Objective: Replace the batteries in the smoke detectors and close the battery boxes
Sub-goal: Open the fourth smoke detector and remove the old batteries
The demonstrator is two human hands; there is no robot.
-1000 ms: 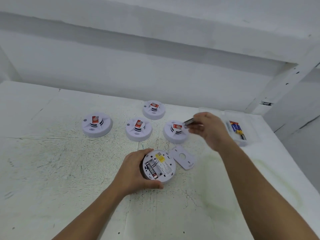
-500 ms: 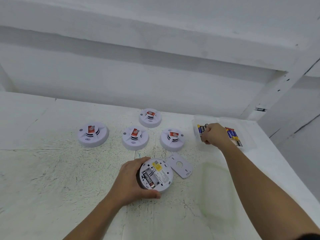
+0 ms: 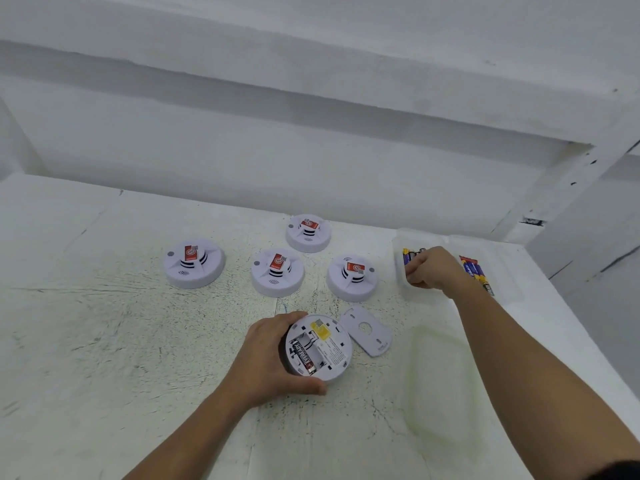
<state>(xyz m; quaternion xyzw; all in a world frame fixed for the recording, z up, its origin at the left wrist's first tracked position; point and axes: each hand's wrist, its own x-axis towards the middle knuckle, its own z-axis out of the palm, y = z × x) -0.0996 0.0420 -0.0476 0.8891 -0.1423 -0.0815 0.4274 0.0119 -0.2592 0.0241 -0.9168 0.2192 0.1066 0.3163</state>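
Fingers of the left hand (image 3: 266, 355) wrap the open smoke detector (image 3: 320, 348) — those of the right hand (image 3: 431, 268) curl inside the battery container (image 3: 401, 238), grasp unclear.

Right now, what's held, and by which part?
Left hand grips the open smoke detector by its rim; right hand, in the battery container, cannot be told.

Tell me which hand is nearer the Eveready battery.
Left. The left hand grips the opened smoke detector holding the Eveready battery; the right hand is away to the right, in the clear battery box.
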